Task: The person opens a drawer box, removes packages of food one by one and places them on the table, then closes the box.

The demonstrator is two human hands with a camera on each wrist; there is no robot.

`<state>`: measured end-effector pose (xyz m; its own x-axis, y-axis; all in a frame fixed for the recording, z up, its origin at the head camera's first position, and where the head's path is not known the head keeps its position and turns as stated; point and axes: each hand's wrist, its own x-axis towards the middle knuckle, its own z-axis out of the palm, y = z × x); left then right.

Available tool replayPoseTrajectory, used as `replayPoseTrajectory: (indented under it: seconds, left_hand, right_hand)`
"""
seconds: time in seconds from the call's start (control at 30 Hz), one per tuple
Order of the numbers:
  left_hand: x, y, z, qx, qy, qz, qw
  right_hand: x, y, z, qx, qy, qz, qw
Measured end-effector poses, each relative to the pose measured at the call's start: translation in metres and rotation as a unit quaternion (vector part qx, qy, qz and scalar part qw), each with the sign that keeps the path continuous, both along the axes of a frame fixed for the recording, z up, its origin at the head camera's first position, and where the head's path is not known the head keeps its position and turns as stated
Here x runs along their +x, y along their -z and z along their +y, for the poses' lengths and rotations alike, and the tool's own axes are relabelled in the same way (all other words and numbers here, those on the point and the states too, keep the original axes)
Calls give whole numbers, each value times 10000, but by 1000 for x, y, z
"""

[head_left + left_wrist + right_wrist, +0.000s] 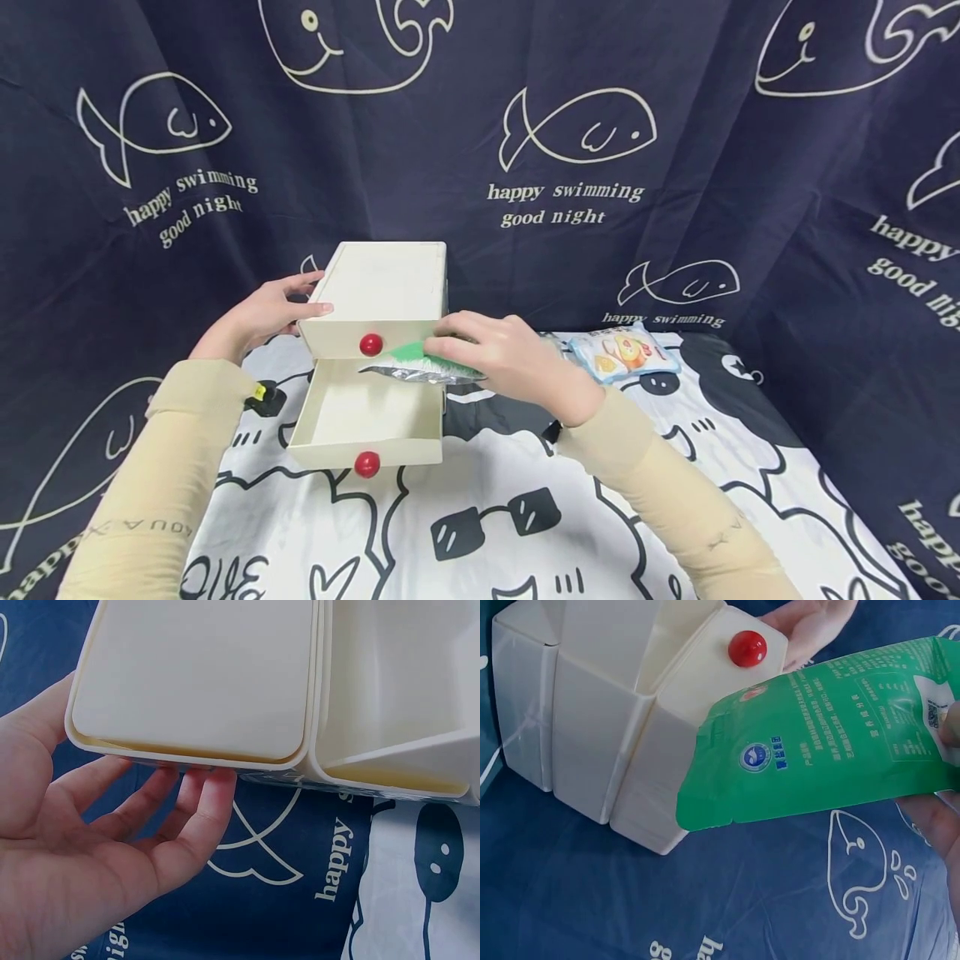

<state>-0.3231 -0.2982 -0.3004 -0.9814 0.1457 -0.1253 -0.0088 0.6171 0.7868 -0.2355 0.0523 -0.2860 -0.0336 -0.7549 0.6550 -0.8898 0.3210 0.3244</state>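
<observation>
A white drawer cabinet [386,279] with red knobs stands before me, and a drawer [405,452] below the top one is pulled out. My left hand [266,312] holds the cabinet's upper left edge, thumb on top and fingers against the side. In the left wrist view those fingertips [217,780] touch the cabinet's side. My right hand [510,358] grips a green foil snack packet [408,352] above the pulled-out drawer, near the top drawer's front. The right wrist view shows the packet's printed back; most of the right hand is out of frame there.
To the right lies a blue and white snack packet [626,352] with orange pictures. A small black object with a yellow mark [266,397] sits left of the cabinet. A dark fish-patterned curtain [420,167] hangs behind the white printed cloth [510,475].
</observation>
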Motion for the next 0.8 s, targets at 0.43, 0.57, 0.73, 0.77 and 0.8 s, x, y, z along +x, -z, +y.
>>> replayPoseTrajectory:
  seconds: [0.43, 0.57, 0.73, 0.77, 0.8]
  left_hand:
    - [0, 0, 0, -10, -24, -14, 10000]
    - [-1, 1, 0, -23, 2, -13, 10000]
    - [-2, 1, -1, -53, 19, 6, 10000]
    - [-2, 1, -1, -61, 16, 5, 10000]
    - [-2, 1, -1, -74, 14, 8, 10000]
  right_hand:
    - [4, 5, 26, -96, 69, -79, 9999]
    - [4, 6, 35, -94, 139, -61, 9998]
    - [5, 7, 45, -152, 251, -86, 9995]
    - [5, 7, 47, -154, 280, -98, 9994]
    - [6, 7, 48, -152, 318, -115, 9993]
